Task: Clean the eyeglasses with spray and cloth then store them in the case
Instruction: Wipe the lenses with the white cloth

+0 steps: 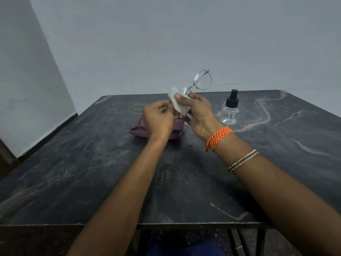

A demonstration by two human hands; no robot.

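Note:
Thin wire-framed eyeglasses (202, 80) are held up above the table's far half, one lens high, the other down between my fingers. My right hand (198, 112) pinches a white cloth (178, 103) around the lower lens, thumb on top of the cloth. My left hand (158, 118) is closed just left of it, fingertips touching the cloth's edge; I cannot tell whether it also grips a part of the frame. One temple arm sticks out to the right. The purple case (175, 129) lies open on the table beneath my hands, partly hidden. A clear spray bottle (230, 110) with a black pump top stands upright to the right.
The dark marbled table (92, 172) runs to a near edge at the bottom of the view. A pale wall stands behind and to the left. My right wrist wears an orange braided band and a beaded bracelet.

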